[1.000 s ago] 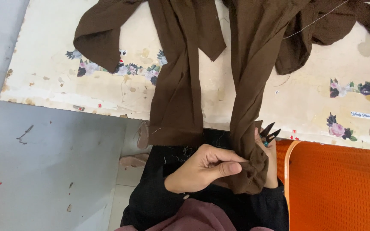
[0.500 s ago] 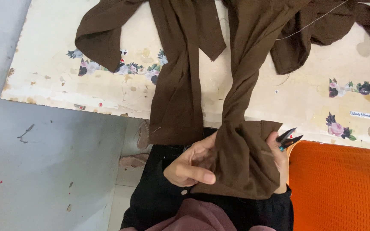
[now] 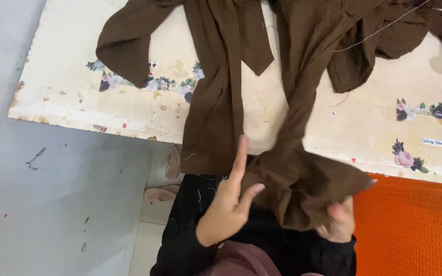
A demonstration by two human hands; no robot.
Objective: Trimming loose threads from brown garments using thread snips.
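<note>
A dark brown garment point(image 3: 303, 76) lies spread over a cream table point(image 3: 78, 87) with flower decals, and its lower end hangs off the near edge into my lap. My right hand point(image 3: 339, 224) grips that hanging end from below, with the cloth draped over most of the fingers. My left hand point(image 3: 228, 204) is at the cloth's left edge. Its index finger points up, its thumb touches the fabric, and its fingers are apart. A second brown strip point(image 3: 213, 117) hangs beside it. No tool shows in either hand.
An orange mesh surface point(image 3: 415, 225) sits at my right below the table edge. Grey floor point(image 3: 52, 204) lies to the left. Two sandals point(image 3: 170, 176) rest under the table. A thin white thread point(image 3: 379, 30) crosses the garment at top right.
The small black snips seen in my right hand earlier no longer show. My left hand has loosened from the cloth and raised its index finger. The cloth end has bunched wider over my lap.
</note>
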